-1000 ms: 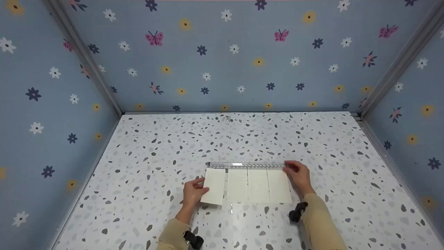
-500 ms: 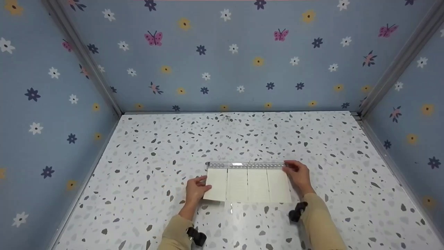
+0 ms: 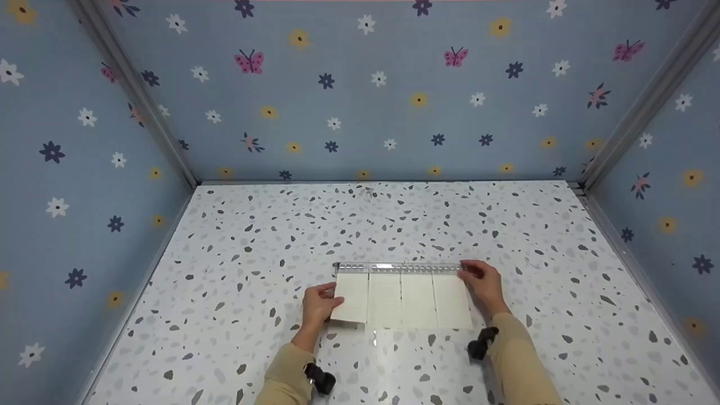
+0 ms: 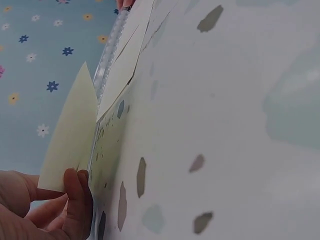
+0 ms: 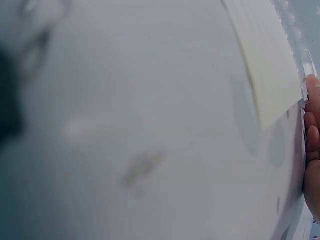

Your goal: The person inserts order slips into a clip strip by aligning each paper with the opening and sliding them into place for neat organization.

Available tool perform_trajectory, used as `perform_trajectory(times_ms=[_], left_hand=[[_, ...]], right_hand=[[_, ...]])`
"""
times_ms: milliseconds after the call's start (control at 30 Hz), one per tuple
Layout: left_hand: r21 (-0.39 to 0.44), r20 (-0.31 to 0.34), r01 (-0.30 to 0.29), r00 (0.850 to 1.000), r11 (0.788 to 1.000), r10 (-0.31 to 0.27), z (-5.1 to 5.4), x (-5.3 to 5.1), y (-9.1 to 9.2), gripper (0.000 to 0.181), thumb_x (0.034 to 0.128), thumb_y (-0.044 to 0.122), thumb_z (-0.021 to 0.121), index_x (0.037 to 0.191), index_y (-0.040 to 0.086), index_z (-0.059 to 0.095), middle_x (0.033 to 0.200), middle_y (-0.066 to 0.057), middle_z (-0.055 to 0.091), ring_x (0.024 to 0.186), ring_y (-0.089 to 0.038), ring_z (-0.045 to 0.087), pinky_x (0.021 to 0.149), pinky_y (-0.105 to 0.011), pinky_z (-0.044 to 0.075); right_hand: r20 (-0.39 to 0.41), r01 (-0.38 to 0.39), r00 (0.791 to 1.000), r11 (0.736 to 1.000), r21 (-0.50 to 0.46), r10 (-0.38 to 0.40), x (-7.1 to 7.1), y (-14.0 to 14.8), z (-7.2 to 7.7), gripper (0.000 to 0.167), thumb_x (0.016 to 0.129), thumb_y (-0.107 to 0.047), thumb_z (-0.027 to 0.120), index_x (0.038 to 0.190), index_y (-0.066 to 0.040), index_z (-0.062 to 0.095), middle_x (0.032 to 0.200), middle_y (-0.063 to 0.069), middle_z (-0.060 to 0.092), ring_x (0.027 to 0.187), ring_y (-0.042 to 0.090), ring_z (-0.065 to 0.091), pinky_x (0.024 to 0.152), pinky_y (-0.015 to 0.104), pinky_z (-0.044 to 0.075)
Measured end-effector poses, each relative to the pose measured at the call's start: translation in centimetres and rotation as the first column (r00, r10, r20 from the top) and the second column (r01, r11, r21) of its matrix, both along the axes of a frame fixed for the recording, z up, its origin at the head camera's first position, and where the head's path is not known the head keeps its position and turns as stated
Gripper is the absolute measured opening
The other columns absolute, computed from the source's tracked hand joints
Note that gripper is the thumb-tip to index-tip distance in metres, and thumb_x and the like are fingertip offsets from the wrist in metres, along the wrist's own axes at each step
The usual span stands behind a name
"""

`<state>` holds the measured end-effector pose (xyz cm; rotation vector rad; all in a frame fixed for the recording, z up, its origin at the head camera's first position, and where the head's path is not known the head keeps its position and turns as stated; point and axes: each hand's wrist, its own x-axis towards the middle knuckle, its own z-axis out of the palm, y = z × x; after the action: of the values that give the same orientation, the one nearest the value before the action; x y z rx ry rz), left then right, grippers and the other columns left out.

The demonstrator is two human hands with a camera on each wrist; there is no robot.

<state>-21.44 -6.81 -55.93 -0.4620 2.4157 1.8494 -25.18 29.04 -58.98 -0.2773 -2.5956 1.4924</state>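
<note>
A row of cream paper slips lies below a long clear plastic ruler, in the head view. My left hand pinches the leftmost paper slip by its left edge. That slip's lower edge is raised off the table, and in the left wrist view the paper slip stands tilted up between thumb and fingers. At the ruler's right end, my right hand holds it with thumb and fingertips, above the rightmost slip. The right wrist view shows only part of the right hand.
The white speckled tabletop extends around the slips. Blue flowered panels stand behind and at both sides, including the back panel. Each sleeve carries a small black camera, such as the left camera.
My left hand has brought its slip right and slightly upward, closing the gap to the neighbouring slip and the ruler. The right hand and ruler stay in place.
</note>
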Motion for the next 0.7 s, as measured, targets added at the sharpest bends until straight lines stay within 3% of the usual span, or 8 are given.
perform_trajectory(times_ms=[433, 700], left_hand=[[-0.071, -0.014, 0.011, 1.000, 0.997, -0.012, 0.26, -0.53, 0.17, 0.038, 0.0677, -0.006, 0.068, 0.105, -0.009, 0.059, 0.086, -0.020, 0.063, 0.071, -0.023, 0.060, 0.062, -0.031, 0.049], [-0.130, -0.011, 0.021, 1.000, 0.991, -0.022, -0.02, -0.58, 0.16, 0.040, 0.0671, -0.004, 0.070, 0.106, -0.008, 0.060, 0.086, -0.018, 0.063, 0.078, -0.025, 0.060, 0.067, -0.033, 0.048]], right_hand=[[0.035, 0.012, 0.999, 1.000, -0.011, -0.011, -0.10, -0.14, 0.32, 0.030, 0.080, -0.012, 0.065, 0.109, -0.008, 0.061, 0.104, 0.008, 0.058, 0.088, 0.019, 0.049, 0.076, 0.031, 0.039], [0.062, 0.029, 0.998, 0.999, -0.022, -0.028, -0.18, -0.15, 0.19, 0.031, 0.079, -0.012, 0.065, 0.109, -0.010, 0.061, 0.106, 0.007, 0.057, 0.089, 0.019, 0.049, 0.078, 0.031, 0.039]])
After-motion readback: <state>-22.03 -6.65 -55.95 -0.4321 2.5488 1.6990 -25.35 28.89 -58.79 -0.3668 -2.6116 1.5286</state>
